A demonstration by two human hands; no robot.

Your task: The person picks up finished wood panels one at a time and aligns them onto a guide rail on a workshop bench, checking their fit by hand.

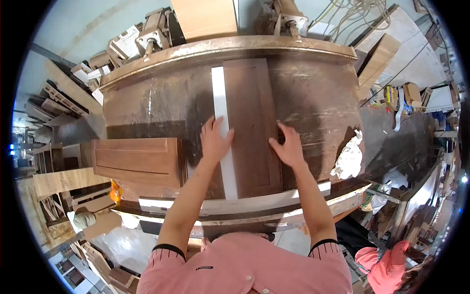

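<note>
A long brown wooden panel [249,108] with a raised frame edge lies lengthwise on the brown workbench [318,108]. A narrow white strip [218,88] runs along its left side. My left hand [216,141] is at the strip, fingers spread, with the thumb reaching the panel's left edge. At the panel's right edge is my right hand [290,146], its thumb near the panel face and its fingers apart just beyond the edge. Neither hand is closed round anything.
Brown framed panels [134,159] sit stacked at the bench's left. Crumpled white material [349,156] lies at the right. A pale board [264,202] runs along the front edge; clamp-like machine parts [154,34] stand behind the raised back rail [220,47]. Another person [384,267] is at lower right.
</note>
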